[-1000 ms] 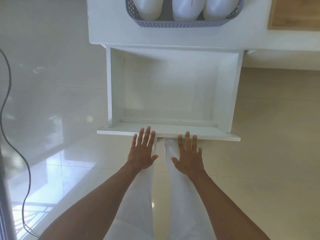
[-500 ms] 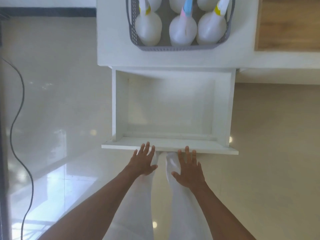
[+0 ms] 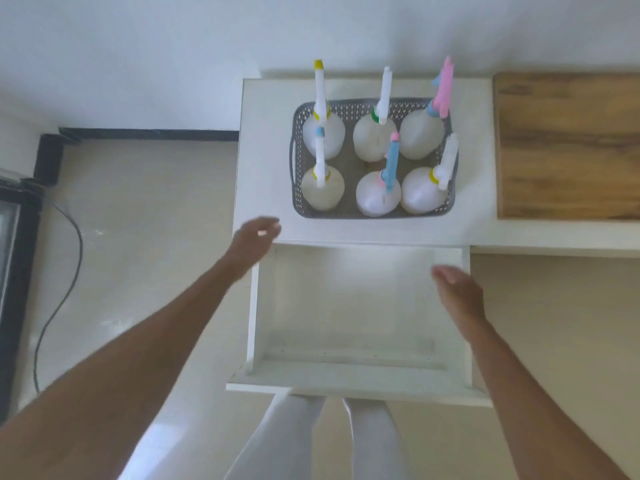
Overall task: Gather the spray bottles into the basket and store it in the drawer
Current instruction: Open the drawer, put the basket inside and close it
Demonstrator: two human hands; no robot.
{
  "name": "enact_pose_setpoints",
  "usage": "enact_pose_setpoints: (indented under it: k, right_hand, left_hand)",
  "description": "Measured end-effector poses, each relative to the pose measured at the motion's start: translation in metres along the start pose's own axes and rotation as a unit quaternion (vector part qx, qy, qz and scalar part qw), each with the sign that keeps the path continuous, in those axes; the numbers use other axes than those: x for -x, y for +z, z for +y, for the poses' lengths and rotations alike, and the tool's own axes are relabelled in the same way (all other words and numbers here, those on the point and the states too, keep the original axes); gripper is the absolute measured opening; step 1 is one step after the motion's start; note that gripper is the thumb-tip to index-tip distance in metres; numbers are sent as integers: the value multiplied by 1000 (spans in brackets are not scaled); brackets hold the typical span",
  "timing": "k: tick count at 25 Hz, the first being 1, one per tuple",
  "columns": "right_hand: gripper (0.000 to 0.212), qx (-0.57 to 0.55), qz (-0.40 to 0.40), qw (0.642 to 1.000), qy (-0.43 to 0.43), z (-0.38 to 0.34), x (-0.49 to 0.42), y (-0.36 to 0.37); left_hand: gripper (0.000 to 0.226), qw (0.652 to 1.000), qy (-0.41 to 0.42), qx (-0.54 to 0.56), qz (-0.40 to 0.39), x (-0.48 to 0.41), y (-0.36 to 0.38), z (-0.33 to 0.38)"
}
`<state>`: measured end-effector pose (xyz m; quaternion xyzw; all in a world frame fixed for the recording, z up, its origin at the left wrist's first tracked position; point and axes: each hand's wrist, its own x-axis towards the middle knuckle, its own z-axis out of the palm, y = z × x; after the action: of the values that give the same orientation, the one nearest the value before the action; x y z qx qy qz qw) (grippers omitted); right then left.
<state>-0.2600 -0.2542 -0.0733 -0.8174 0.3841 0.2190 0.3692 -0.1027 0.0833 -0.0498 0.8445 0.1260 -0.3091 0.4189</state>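
Observation:
A grey perforated basket (image 3: 298,188) stands on the white cabinet top (image 3: 263,133) and holds several white spray bottles (image 3: 377,199) with coloured nozzles. Below it the white drawer (image 3: 360,379) is pulled fully out, with nothing inside. My left hand (image 3: 256,237) is raised at the cabinet's front left corner, a little left of the basket, fingers loosely curled and holding nothing. My right hand (image 3: 457,292) hovers over the drawer's right side, below the basket's right corner, fingers apart. Both hands are motion-blurred.
A wooden countertop (image 3: 568,147) adjoins the cabinet on the right. A black cable (image 3: 65,271) runs across the glossy tiled floor at left, beside a dark appliance (image 3: 10,271). My white-trousered legs (image 3: 367,441) stand below the drawer front.
Both hands have left the drawer's front edge and risen toward the basket, spreading apart. The view has tilted up, so the whole basket and its bottles now show.

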Motion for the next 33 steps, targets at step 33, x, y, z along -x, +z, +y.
enact_pose_setpoints:
  k: [33]
  right_hand:
    - [25,-50,56,995,-70,8,-24,-28]
  left_hand:
    - [30,977,-88,171,89,37,46,-47]
